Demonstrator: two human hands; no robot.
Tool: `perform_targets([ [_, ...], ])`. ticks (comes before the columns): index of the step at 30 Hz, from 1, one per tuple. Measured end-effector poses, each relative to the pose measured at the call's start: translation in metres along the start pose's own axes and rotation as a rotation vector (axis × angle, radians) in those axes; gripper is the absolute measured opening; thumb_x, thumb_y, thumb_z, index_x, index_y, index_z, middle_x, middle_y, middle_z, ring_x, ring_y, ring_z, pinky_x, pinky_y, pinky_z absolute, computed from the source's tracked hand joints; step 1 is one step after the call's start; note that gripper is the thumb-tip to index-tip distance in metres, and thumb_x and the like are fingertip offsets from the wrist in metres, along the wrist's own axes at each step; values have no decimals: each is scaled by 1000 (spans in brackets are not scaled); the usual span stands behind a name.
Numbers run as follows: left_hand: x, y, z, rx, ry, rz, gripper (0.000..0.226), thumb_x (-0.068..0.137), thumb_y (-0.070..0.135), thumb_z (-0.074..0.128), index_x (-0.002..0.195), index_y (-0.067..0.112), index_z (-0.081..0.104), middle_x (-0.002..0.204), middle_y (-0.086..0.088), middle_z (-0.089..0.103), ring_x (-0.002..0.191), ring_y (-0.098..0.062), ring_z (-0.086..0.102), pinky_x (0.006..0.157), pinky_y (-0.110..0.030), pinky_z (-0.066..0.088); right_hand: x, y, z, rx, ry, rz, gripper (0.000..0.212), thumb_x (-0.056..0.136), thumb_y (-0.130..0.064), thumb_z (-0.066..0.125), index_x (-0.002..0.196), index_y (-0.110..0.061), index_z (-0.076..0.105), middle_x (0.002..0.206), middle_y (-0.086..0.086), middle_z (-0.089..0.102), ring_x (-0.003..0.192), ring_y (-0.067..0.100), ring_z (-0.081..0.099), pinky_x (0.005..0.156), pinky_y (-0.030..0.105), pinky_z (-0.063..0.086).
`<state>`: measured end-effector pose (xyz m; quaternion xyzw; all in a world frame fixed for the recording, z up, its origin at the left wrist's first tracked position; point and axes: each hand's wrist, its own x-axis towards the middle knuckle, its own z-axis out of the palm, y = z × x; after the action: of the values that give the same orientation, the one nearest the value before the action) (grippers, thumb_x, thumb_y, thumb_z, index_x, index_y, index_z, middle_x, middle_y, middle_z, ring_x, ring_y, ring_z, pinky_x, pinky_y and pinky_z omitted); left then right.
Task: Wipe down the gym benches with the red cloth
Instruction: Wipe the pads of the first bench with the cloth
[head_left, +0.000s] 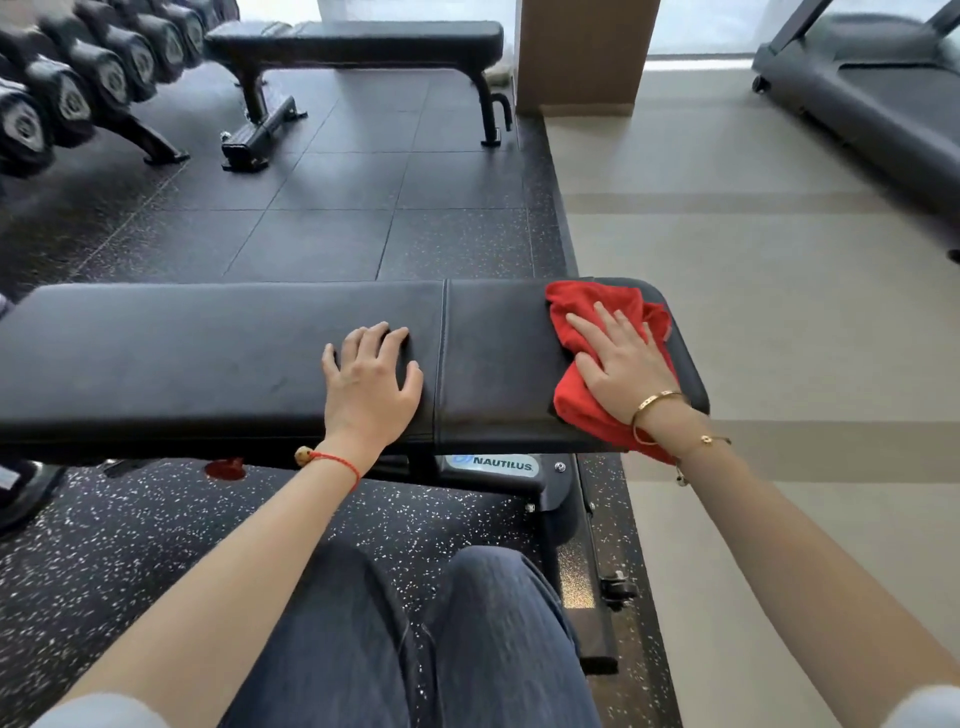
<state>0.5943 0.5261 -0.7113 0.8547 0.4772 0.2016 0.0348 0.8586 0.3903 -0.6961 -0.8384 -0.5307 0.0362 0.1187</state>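
Right hand (626, 364) presses flat, fingers straight, on a red cloth (587, 322) at the right end of a black Nautilus bench (208, 353); left hand (369, 379) rests open on the pad.

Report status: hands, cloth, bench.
Right hand flat on red cloth, far right end of near bench. Left hand bare, braced mid-pad. Nothing in the way.

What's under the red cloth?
The red cloth lies on the right-end pad of the near bench, its lower corner hanging over the front edge. The right hand presses flat on top. The pad surface beneath the cloth is covered.
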Motion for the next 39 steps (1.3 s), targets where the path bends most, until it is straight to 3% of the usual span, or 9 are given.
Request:
perform_targets([
  [4, 1, -1, 2, -7, 14, 5, 44, 93, 35, 50, 134, 20, 53, 142, -4, 50, 135, -26, 38, 114, -58, 22, 58, 0, -5, 19, -75, 144, 53, 97, -39, 31, 149, -39, 20, 162, 1, 5, 148, 25, 5, 119, 47, -3],
  [8, 3, -4, 2, -17, 32, 8, 43, 92, 37, 49, 132, 22, 54, 140, -1, 51, 133, -24, 39, 113, -57, 24, 86, -7, -7, 21, -117, 168, 53, 96, -38, 31, 149, -38, 22, 162, 3, 5, 148, 28, 6, 119, 47, -3],
  [17, 0, -7, 2, -28, 20, 32, 46, 94, 37, 48, 137, 21, 51, 143, -3, 49, 136, -25, 37, 115, -58, 21, -26, 3, -2, -4, 4, -18, 53, 97, -34, 35, 148, -41, 23, 161, -2, 11, 148, 22, 9, 120, 41, -1],
  [25, 2, -5, 3, -25, 24, 15, 47, 91, 39, 49, 134, 21, 53, 139, -2, 51, 133, -25, 39, 113, -59, 24, 54, 8, -13, 44, -43, 266, 52, 99, -33, 27, 151, -35, 19, 162, 2, 5, 149, 25, 5, 119, 43, -2],
  [30, 3, -6, 3, -25, 40, 19, 50, 86, 44, 40, 130, 22, 54, 136, -3, 53, 130, -26, 41, 111, -59, 26, 72, -31, -2, 31, -49, 137, 52, 99, -28, 29, 151, -31, 21, 162, 3, 7, 148, 24, 8, 119, 43, 0],
  [36, 3, -8, 5, -28, 40, 21, 45, 91, 38, 51, 132, 21, 54, 139, -2, 52, 132, -26, 39, 112, -58, 25, 0, -62, 9, 32, -19, -173, 54, 97, -26, 37, 149, -34, 25, 161, 1, 13, 148, 20, 11, 120, 40, 2],
  [39, 1, -9, 4, -28, 32, 30, 46, 92, 38, 50, 134, 21, 53, 141, -3, 51, 134, -25, 38, 114, -58, 23, -22, -44, 5, 36, 19, -161, 53, 96, -28, 41, 147, -37, 29, 159, -3, 19, 147, 20, 15, 120, 41, 4],
])
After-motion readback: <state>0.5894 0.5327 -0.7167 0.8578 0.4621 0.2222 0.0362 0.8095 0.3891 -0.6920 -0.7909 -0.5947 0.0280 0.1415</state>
